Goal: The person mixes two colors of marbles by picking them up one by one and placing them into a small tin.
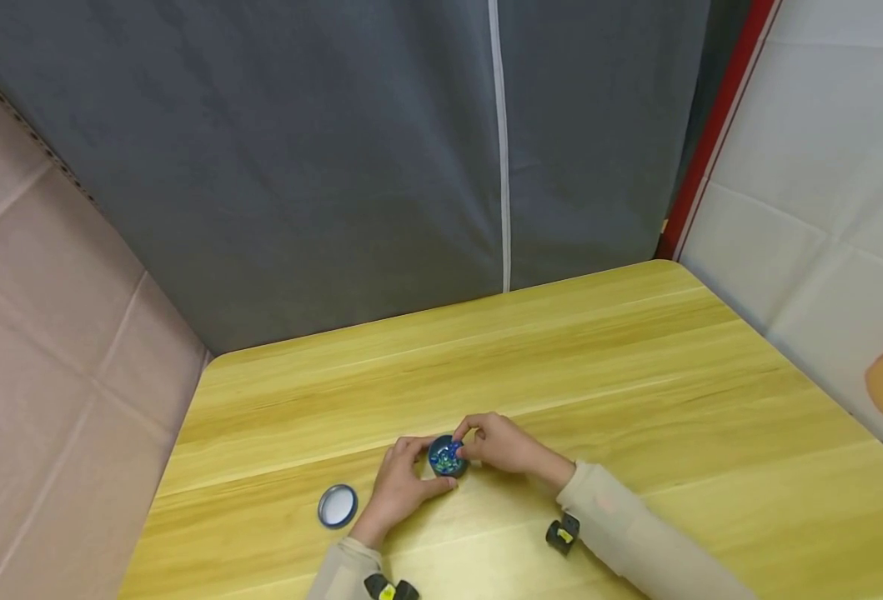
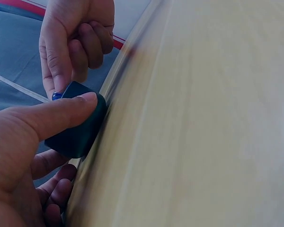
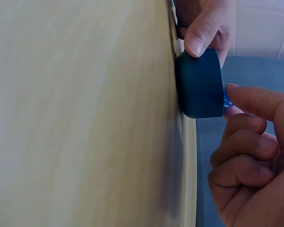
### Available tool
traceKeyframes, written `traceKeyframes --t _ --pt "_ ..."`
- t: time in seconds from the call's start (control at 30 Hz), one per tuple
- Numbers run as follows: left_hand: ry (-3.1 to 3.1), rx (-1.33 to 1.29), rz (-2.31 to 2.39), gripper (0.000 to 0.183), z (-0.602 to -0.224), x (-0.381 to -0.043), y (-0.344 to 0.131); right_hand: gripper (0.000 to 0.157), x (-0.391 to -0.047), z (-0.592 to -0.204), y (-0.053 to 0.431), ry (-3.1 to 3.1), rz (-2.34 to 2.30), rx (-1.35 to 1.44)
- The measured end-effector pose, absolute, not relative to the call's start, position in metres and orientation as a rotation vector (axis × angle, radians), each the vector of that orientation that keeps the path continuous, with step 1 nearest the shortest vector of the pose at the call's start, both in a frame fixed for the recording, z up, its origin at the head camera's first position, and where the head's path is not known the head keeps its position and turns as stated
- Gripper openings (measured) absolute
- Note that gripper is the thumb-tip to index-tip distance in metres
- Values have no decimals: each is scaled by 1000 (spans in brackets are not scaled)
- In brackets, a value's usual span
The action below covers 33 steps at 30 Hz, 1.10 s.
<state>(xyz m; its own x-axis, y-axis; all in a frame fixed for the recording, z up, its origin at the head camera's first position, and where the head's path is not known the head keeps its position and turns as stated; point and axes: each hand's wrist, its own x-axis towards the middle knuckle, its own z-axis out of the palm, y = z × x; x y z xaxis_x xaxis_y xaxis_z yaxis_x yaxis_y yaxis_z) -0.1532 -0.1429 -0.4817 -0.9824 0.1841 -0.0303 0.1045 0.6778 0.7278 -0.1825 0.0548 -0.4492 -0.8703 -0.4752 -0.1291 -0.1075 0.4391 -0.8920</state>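
Observation:
A small round dark teal-blue tin (image 3: pixel 199 87) stands uncovered on the table, with several shiny blue and green pieces (image 1: pixel 444 461) inside. My left hand (image 1: pixel 398 486) grips its side, thumb on the near wall and fingers around the far side. From the right, my right hand (image 1: pixel 503 444) reaches over the rim. Its thumb and index finger pinch a small shiny blue piece (image 3: pixel 227 100) at the tin's mouth, while the other fingers curl inward. The piece's lower part is hidden by the tin in both wrist views.
A round lid (image 1: pixel 338 507) with a blue rim and pale inside lies left of my left hand. The wood-grain table (image 1: pixel 599 375) reaches back to a grey curtain (image 1: pixel 336 167). Pale fabric walls (image 1: pixel 824 167) rise on both sides.

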Motion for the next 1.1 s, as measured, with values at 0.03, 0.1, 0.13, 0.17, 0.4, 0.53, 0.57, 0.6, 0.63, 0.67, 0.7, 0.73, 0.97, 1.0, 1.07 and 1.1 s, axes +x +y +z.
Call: traceKeyframes --t 0.03,0.1,0.13,0.17,0.4,0.53,0.57,0.6,0.63,0.67,0.7,0.73,0.97,1.0,1.07,1.1 --pt "2784 236 1196 66 -482 -153 -143 14 -182 -449 54 2338 -1401 -494" --pt "2784 236 1193 66 -482 -153 -143 14 -181 -449 54 2346 -1386 -494" --pt "2787 239 1193 66 -482 -153 -143 14 -181 -449 54 2349 -1381 -494" --pt "2785 238 1193 66 -482 -153 -143 15 -180 -449 54 2356 -1374 -498" --pt "2786 236 1208 64 -481 -153 -143 18 -181 -449 53 2368 -1372 -509" --pt "2779 240 1218 64 -481 -154 -142 18 -182 -450 55 2376 -1378 -513" --pt "2777 243 1219 64 -482 -154 -142 18 -182 -450 55 2376 -1383 -513" --pt "2776 245 1219 65 -482 -155 -142 18 -182 -450 56 2375 -1390 -512" --pt "2775 251 1221 65 -482 -155 -142 19 -182 -449 57 2375 -1396 -511" --pt "2775 254 1221 65 -483 -156 -142 20 -182 -450 58 2372 -1403 -505" --pt "2774 256 1224 65 -483 -156 -142 20 -182 -450 59 2370 -1410 -499" --pt "2774 259 1223 65 -483 -156 -142 21 -182 -450 60 2373 -1413 -497" --pt "2770 249 1207 69 -481 -155 -142 24 -185 -449 73 2442 -1419 -506" --pt "2766 247 1200 70 -481 -155 -142 26 -186 -447 75 2451 -1426 -507" --pt "2756 254 1191 73 -477 -153 -142 29 -188 -445 82 2469 -1439 -509" --pt "2749 257 1185 75 -476 -153 -142 31 -189 -443 85 2476 -1444 -497"
